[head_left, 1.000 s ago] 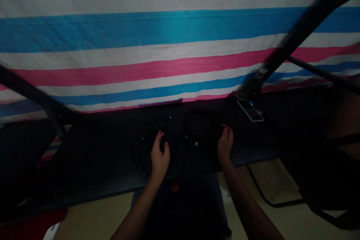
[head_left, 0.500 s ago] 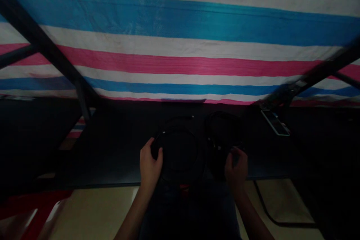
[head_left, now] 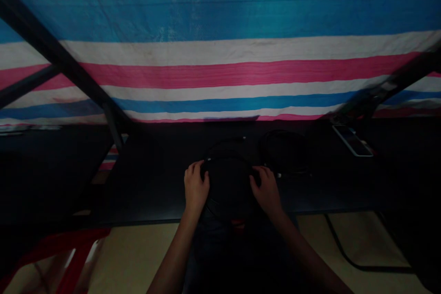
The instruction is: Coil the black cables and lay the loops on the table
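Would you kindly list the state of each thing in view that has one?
Left hand: resting on the left edge of the near cable coil.
Right hand: resting on its right edge.
Near cable coil: coiled, flat on the black table.
Second cable coil: coiled, untouched.
Phone: lying flat, screen state unclear.

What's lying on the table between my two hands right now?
In the head view, a coiled black cable lies between the left hand and right hand, both gripping its rim.

Bare forearms, no sleeves, dark trousers on the lap.
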### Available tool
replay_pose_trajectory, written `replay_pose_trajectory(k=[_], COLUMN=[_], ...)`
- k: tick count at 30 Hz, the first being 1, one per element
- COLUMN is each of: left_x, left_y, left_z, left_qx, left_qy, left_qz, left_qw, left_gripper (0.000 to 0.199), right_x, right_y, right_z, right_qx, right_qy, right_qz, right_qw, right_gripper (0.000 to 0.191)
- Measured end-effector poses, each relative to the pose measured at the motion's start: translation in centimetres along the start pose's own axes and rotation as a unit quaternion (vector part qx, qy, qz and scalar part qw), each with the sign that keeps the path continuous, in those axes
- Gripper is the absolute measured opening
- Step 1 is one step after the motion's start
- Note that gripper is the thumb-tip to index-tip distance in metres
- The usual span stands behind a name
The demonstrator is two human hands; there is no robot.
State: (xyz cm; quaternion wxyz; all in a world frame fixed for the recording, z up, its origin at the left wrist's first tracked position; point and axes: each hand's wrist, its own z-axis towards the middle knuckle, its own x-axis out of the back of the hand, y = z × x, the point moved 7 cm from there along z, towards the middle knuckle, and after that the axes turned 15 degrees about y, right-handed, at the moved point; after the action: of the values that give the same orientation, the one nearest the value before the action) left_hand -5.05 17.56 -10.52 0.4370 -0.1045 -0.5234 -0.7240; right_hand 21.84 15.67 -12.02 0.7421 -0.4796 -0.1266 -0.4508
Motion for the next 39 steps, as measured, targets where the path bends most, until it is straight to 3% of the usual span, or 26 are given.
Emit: replay_pose_trajectory(k=[8, 13, 15, 19, 25, 33, 39], left_x=[-1.8, -4.0, -4.8, -5.7, -4.7, -2.6, -3.7], left_y=[-0.5, -0.3, -0.1, 0.9, 2.9, 7.4, 6.9], left_z=[3.5, 6.0, 6.6, 7.2, 8.1, 6.9, 6.4], left_qx=[0.004, -0.002, -0.008, -0.021, 0.008, 0.106, 0.145], left_qy=[-0.092, -0.161, -0.181, -0.199, -0.197, -0.242, -0.218], left_qz=[-0.013, 0.007, 0.018, 0.028, -0.028, -0.191, -0.226], left_qw=[0.996, 0.987, 0.983, 0.979, 0.980, 0.945, 0.938], left_gripper=[0.038, 0.059, 0.055, 0.025, 0.006, 0.034, 0.047], right_x=[0.2, 0.4, 0.4, 0.5, 0.6, 0.7, 0.7], right_y=[0.0, 0.2, 0.3, 0.2, 0.5, 0.4, 0.3], right_z=[0.1, 0.1, 0.1, 0.0, 0.1, 0.2, 0.2], right_qx=[-0.032, -0.046, -0.052, -0.056, -0.072, -0.073, -0.067], right_qy=[-0.001, 0.006, 0.005, 0.000, 0.007, 0.014, 0.009], right_qz=[0.047, 0.065, 0.073, 0.090, 0.106, 0.120, 0.117], right_qw=[0.998, 0.997, 0.996, 0.994, 0.992, 0.990, 0.991], right_gripper=[0.027, 0.026, 0.026, 0.026, 0.024, 0.023, 0.026])
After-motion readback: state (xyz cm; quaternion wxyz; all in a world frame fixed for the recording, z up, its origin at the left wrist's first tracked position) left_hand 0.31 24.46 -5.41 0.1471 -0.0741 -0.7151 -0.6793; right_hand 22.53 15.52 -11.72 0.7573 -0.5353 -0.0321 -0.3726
